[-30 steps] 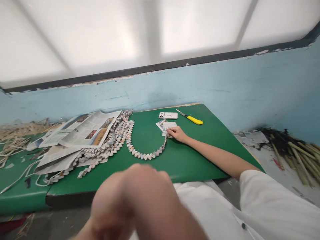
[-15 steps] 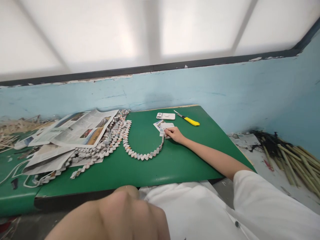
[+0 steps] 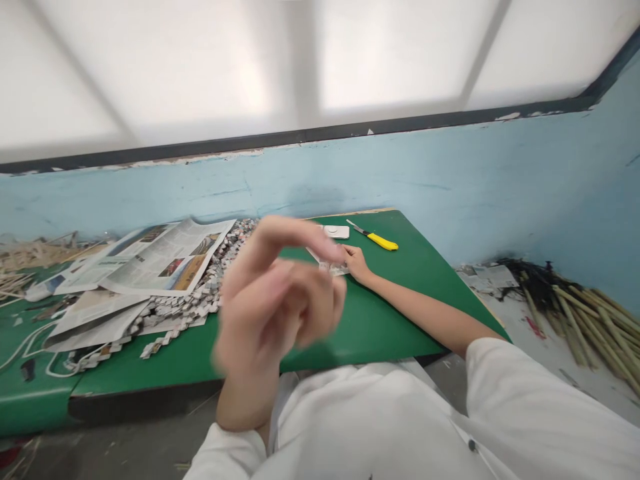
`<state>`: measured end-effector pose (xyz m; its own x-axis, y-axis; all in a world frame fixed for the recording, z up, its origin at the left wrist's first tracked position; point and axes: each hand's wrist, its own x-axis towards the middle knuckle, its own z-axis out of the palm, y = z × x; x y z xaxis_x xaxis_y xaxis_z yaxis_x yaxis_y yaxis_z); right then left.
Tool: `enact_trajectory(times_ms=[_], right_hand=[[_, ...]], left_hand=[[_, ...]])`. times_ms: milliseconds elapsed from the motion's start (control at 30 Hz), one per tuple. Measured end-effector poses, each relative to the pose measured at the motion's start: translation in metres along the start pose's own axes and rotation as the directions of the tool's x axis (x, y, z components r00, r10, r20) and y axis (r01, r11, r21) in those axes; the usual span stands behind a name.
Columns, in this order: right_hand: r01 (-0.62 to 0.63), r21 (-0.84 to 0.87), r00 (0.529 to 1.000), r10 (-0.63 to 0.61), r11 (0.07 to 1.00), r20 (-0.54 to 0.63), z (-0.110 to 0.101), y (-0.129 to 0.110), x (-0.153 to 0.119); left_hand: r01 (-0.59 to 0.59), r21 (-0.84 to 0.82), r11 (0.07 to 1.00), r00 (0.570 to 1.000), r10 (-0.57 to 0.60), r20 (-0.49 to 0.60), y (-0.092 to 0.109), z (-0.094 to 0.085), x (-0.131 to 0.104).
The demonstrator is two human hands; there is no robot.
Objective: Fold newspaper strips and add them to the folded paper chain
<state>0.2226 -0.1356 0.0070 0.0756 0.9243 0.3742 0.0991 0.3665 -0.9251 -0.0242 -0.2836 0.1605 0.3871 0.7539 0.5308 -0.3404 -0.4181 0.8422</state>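
Note:
My left hand [image 3: 273,300] is raised close to the camera with its fingers curled, and motion smears it. It stands in front of the middle of the green table [image 3: 350,327]. Behind it, my right hand [image 3: 357,265] pinches the end of a folded-paper zigzag chain at the table top; most of that chain is hidden by my left hand. White and printed paper pieces [image 3: 339,270] lie beside the right fingertips, partly covered. A white phone [image 3: 339,232] rests just beyond, and a yellow-handled utility knife [image 3: 383,241] lies to its right.
At the left, newspaper sheets [image 3: 170,263] cover a heap of woven paper chains [image 3: 185,308]. A white cord [image 3: 27,347] and thin wooden strips [image 3: 40,250] lie farther left. Bamboo poles [image 3: 595,327] are on the floor at the right. A blue wall [image 3: 425,167] borders the back.
My left hand has swung up and forward from the near edge, now covering the chain's loop. My right hand stays almost in place at the chain's end.

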Motion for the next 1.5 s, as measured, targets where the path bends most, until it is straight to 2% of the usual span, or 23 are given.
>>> enact_trajectory(times_ms=[67,100,167,200,267,333,400,467,533,567,633,667,733,800,900,1033,1267,1500], right_hand=[[0.024,-0.003,0.999,-0.024,1.000,-0.039,0.000,0.003,0.003],[0.030,0.003,0.999,-0.030,1.000,-0.045,0.000,0.004,0.004],[0.027,0.027,0.999,-0.025,0.999,-0.045,-0.001,0.004,0.006],[0.022,0.038,0.999,-0.020,0.999,-0.050,-0.001,0.004,0.007],[0.018,0.054,0.998,-0.015,0.998,-0.064,-0.002,0.004,0.009],[0.017,0.068,0.996,-0.012,0.998,-0.084,-0.002,0.004,0.011],[0.005,0.090,0.996,0.003,0.996,-0.090,-0.001,0.005,0.012],[-0.011,0.116,0.996,0.021,0.993,-0.089,0.000,0.005,0.012],[-0.020,0.139,0.995,0.033,0.990,-0.092,0.001,0.005,0.012],[-0.022,0.149,0.995,0.036,0.989,-0.096,0.002,0.005,0.012],[-0.020,0.161,0.994,0.036,0.987,-0.100,0.003,0.005,0.012],[-0.016,0.163,0.995,0.033,0.987,-0.099,0.003,0.005,0.011],[-0.008,0.163,0.995,0.024,0.987,-0.094,0.004,0.005,0.010],[-0.001,0.162,0.997,0.015,0.987,-0.081,0.005,0.004,0.009],[0.014,0.159,0.998,-0.005,0.987,-0.056,0.007,0.003,0.007],[0.036,0.142,0.999,-0.031,0.989,-0.043,0.007,0.003,0.006],[0.043,0.099,0.999,-0.040,0.994,-0.034,0.006,0.004,0.004],[0.086,-0.071,0.996,-0.087,0.994,-0.019,0.005,-0.003,-0.003]], left_hand=[[0.032,0.098,0.995,0.999,-0.031,-0.005,0.005,0.019,0.043],[0.057,0.189,0.980,0.998,-0.056,-0.012,-0.002,0.025,0.066],[0.120,0.433,0.894,0.993,-0.115,-0.038,-0.035,0.029,0.103],[0.166,0.574,0.802,0.986,-0.148,-0.079,-0.059,0.026,0.114],[0.259,0.795,0.548,0.962,-0.222,-0.161,-0.110,0.014,0.120],[0.286,0.901,0.327,0.938,-0.287,-0.194,-0.153,0.001,0.111],[0.264,0.941,0.214,0.912,-0.373,-0.171,-0.179,-0.006,0.098],[0.242,0.952,0.186,0.885,-0.444,-0.138,-0.191,-0.009,0.090],[0.263,0.943,0.204,0.880,-0.451,-0.148,-0.194,-0.011,0.088],[0.281,0.926,0.250,0.891,-0.425,-0.156,-0.195,-0.012,0.089],[0.319,0.847,0.425,0.924,-0.337,-0.179,-0.194,-0.016,0.091],[0.338,0.772,0.538,0.933,-0.298,-0.201,-0.195,-0.018,0.093],[0.403,0.548,0.733,0.915,-0.315,-0.253,-0.196,-0.024,0.094],[0.476,0.262,0.839,0.870,-0.407,-0.279,-0.198,-0.028,0.094],[0.540,-0.073,0.838,0.793,-0.536,-0.291,-0.202,-0.029,0.094],[0.580,-0.259,0.773,0.721,-0.634,-0.279,-0.205,-0.025,0.094],[0.535,-0.455,0.712,0.706,-0.673,-0.221,-0.207,-0.026,0.096],[0.538,-0.414,0.735,0.709,-0.660,-0.250,-0.212,-0.031,0.094]])
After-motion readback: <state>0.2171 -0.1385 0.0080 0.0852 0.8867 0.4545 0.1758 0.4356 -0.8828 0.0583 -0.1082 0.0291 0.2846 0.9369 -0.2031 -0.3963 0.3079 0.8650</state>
